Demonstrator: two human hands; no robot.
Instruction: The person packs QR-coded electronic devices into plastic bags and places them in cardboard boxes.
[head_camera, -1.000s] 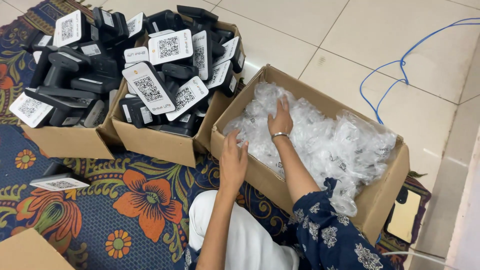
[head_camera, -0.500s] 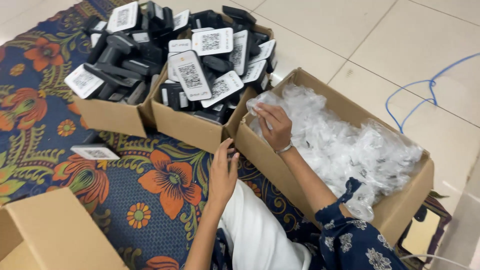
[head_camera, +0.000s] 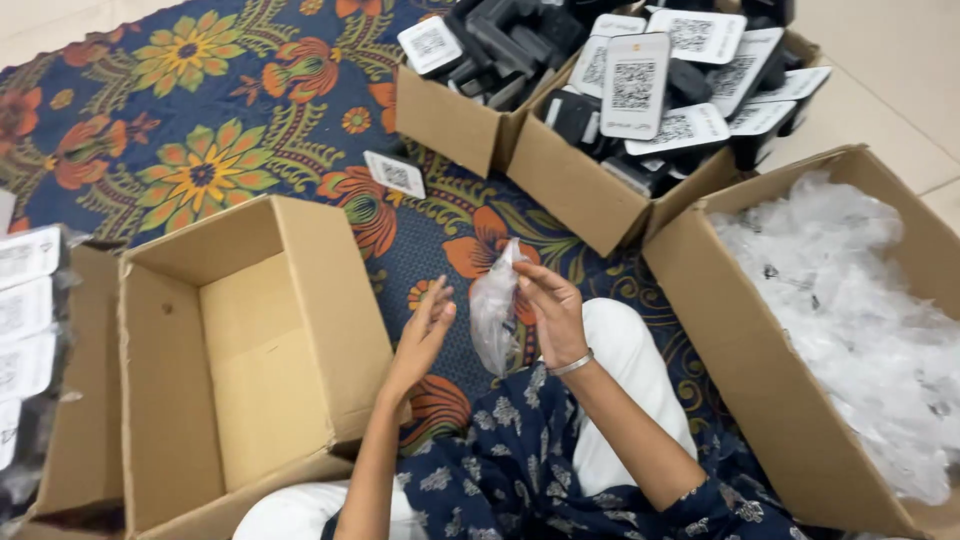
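Right hand (head_camera: 552, 312) fingers pinched the top of a clear crumpled plastic bag (head_camera: 495, 312) hanging long-axis vertical over the lap, left hand (head_camera: 425, 335) open, fingers apart beside it, empty brown cardboard box (head_camera: 330, 300) left, white square-coded label cards (head_camera: 634, 84) in boxes beyond.

Empty box (head_camera: 250, 350) left, bag-filled box (head_camera: 760, 400) right.
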